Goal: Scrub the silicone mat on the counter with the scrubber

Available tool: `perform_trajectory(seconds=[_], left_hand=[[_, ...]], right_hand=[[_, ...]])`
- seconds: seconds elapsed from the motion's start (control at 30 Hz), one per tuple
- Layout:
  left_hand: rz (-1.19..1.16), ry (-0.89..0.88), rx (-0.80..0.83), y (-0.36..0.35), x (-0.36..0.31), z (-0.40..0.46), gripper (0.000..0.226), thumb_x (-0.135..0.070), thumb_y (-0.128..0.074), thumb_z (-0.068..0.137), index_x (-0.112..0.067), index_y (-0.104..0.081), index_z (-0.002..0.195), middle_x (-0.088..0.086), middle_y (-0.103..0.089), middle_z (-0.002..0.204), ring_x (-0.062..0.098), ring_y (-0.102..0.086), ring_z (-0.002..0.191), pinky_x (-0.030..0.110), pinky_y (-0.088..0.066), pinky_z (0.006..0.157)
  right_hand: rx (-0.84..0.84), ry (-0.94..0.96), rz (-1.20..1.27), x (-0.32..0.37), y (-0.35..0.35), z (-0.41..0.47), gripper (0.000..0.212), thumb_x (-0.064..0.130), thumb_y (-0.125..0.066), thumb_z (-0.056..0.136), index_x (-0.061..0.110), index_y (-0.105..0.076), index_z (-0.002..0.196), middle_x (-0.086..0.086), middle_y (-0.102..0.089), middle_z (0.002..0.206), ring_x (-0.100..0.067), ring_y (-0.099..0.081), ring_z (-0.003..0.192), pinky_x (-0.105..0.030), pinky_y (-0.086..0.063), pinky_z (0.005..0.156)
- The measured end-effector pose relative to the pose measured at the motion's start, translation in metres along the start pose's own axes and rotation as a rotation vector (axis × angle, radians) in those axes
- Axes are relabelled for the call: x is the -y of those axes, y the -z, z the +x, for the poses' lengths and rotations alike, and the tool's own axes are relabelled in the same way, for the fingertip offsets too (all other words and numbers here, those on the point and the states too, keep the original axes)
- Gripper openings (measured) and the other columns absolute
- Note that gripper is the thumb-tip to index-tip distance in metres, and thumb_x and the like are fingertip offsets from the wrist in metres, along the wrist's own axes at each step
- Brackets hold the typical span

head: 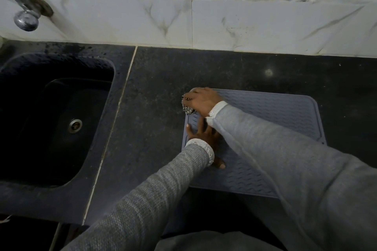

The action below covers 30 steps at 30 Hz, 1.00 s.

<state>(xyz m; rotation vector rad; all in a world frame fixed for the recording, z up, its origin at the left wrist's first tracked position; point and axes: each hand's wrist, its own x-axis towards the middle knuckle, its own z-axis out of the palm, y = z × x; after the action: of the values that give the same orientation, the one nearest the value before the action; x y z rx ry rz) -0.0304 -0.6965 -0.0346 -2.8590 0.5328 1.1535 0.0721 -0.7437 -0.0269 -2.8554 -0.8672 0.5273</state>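
Observation:
A grey-blue ribbed silicone mat [285, 112] lies flat on the black counter [204, 67]. My right hand [204, 101] reaches across to the mat's far left corner and grips a dark, light-flecked scrubber [187, 108], which presses down at that corner. Only a small part of the scrubber shows under the fingers. My left hand [204, 136] lies on the mat's left side with fingers spread flat, holding the mat down. My right sleeve covers much of the mat's middle and near part.
A deep black sink [57, 120] with a metal drain sits to the left, a chrome tap [24, 12] above it on the white marble-tiled wall [265, 24]. A pale seam runs through the counter between sink and mat.

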Motion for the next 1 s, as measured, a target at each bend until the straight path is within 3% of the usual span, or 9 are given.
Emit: perform_trajectory(seconds=[0.13,0.33,0.47,0.6,0.73,0.9,1.0], left_hand=[[-0.025,-0.006,-0.082,-0.005,0.002,0.000,0.129,-0.067,-0.071,0.061,-0.033,0.021,0.144,0.006,0.030,0.152,0.037,0.026,0.138,0.074,0.000,0.103],[-0.007,-0.014,-0.109,-0.008,0.002,0.003,0.131,-0.067,-0.072,0.058,-0.036,0.022,0.143,0.002,0.030,0.152,0.039,0.021,0.140,0.075,0.000,0.100],[-0.002,-0.010,-0.101,-0.009,0.001,0.005,0.131,-0.067,-0.072,0.059,-0.035,0.025,0.142,0.003,0.032,0.151,0.039,0.023,0.139,0.076,-0.001,0.101],[-0.010,-0.005,-0.058,-0.006,0.002,0.004,0.131,-0.068,-0.070,0.060,-0.031,0.024,0.144,0.006,0.031,0.152,0.039,0.027,0.137,0.075,0.003,0.101],[-0.001,-0.009,-0.109,-0.009,0.002,0.003,0.132,-0.067,-0.072,0.059,-0.034,0.024,0.143,0.004,0.030,0.152,0.039,0.021,0.140,0.075,-0.002,0.101],[-0.002,-0.014,-0.104,-0.008,0.003,0.004,0.132,-0.068,-0.072,0.058,-0.036,0.023,0.143,0.004,0.031,0.152,0.040,0.021,0.139,0.076,-0.001,0.100],[-0.005,-0.013,-0.105,-0.010,0.003,0.006,0.132,-0.067,-0.072,0.059,-0.035,0.025,0.142,0.004,0.033,0.151,0.040,0.023,0.139,0.076,0.000,0.100]], right_hand=[[0.044,0.000,0.005,-0.027,0.006,-0.017,0.042,0.034,-0.036,0.098,0.027,-0.037,0.140,0.002,-0.031,0.151,-0.022,-0.027,0.138,-0.040,-0.021,0.113],[0.117,0.036,-0.309,-0.061,0.019,-0.041,0.050,0.031,-0.052,0.093,0.030,-0.035,0.140,0.004,-0.032,0.151,-0.025,-0.028,0.137,-0.042,-0.026,0.113],[0.038,-0.052,-0.110,-0.034,0.024,-0.019,0.044,0.037,-0.036,0.098,0.025,-0.036,0.141,-0.001,-0.036,0.149,-0.025,-0.033,0.134,-0.042,-0.027,0.114],[0.064,0.026,-0.100,-0.015,0.011,-0.008,0.050,0.033,-0.052,0.093,0.026,-0.035,0.140,-0.002,-0.032,0.150,-0.027,-0.031,0.136,-0.043,-0.027,0.113],[0.023,-0.029,-0.013,-0.047,0.009,-0.025,0.045,0.047,-0.035,0.097,0.028,-0.039,0.138,0.001,-0.038,0.147,-0.022,-0.035,0.133,-0.038,-0.024,0.111],[0.023,-0.006,-0.123,-0.077,0.005,-0.039,0.045,0.032,-0.054,0.092,0.032,-0.041,0.136,0.006,-0.041,0.146,-0.022,-0.037,0.131,-0.040,-0.030,0.108],[-0.013,-0.094,0.023,-0.052,0.009,-0.027,0.040,0.043,-0.041,0.095,0.031,-0.044,0.133,0.002,-0.044,0.143,-0.023,-0.040,0.129,-0.039,-0.029,0.109]])
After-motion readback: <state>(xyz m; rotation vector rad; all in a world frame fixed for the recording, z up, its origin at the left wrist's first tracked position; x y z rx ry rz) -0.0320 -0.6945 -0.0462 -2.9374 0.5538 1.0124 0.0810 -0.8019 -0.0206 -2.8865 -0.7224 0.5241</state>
